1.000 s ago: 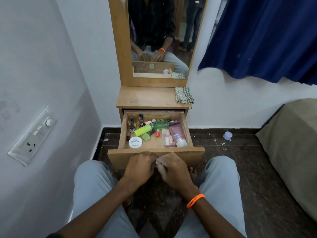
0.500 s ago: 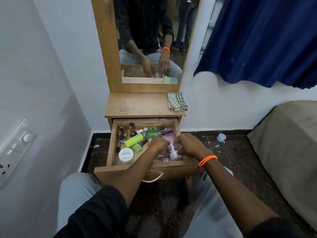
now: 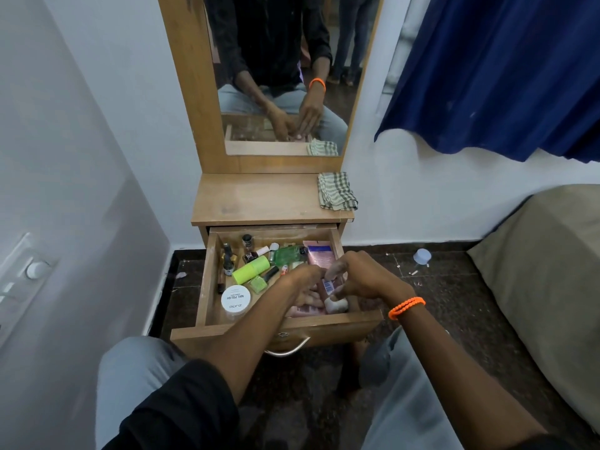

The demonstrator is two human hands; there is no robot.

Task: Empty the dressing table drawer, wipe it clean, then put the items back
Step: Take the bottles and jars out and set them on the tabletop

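Wooden drawer (image 3: 207, 287) open, both hands inside.

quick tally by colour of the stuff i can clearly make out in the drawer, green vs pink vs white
Green: 3, the neon green tube, green clear bottle, small lime nail polish
Pink: 1, the pink tube
White: 1, the white nail polish jar
Total: 5; items under the hands are hidden and left out.

The drawer (image 3: 276, 323) stands open from above — bottles crowd its back and left, both hands fill the right front; the tabletop (image 3: 256, 199) lies bare left of the checked cloth (image 3: 337, 191).
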